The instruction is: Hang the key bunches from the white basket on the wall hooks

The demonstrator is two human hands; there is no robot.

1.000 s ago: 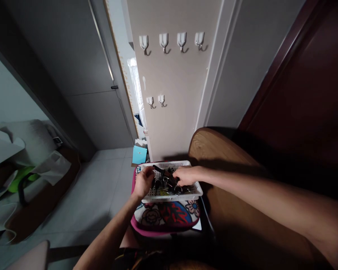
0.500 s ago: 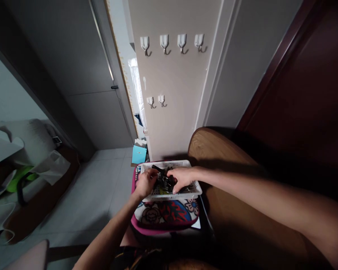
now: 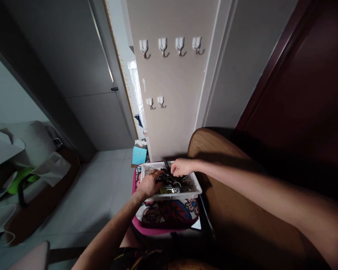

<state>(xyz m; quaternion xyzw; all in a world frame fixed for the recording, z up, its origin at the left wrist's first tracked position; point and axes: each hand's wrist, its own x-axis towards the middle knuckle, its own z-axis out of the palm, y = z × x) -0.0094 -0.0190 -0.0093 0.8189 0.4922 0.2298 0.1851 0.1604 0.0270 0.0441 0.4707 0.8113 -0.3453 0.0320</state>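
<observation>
A white plastic basket holds a tangled pile of dark straps and shiny metal pieces, among them a silver ring. My left hand rests over the basket's left side, thumb and fingers apart against the dark pile. Toward the back, my right hand has its fingertips pinched together at the dark items; what they grip is too small and dark to name. A black strap sticks up between the two hands. Something yellowish shows low in the basket.
Under the basket is a pink-edged floral case. A brown wooden board with a rounded end stands to the right. Several white hooks are fixed on the panel ahead. A light blue box stands on the floor at left.
My right hand has moved up and back in the basket, uncovering the silver ring and metal pieces. My left hand has shifted slightly, its thumb and fingers spreading. The black strap now stands more upright.
</observation>
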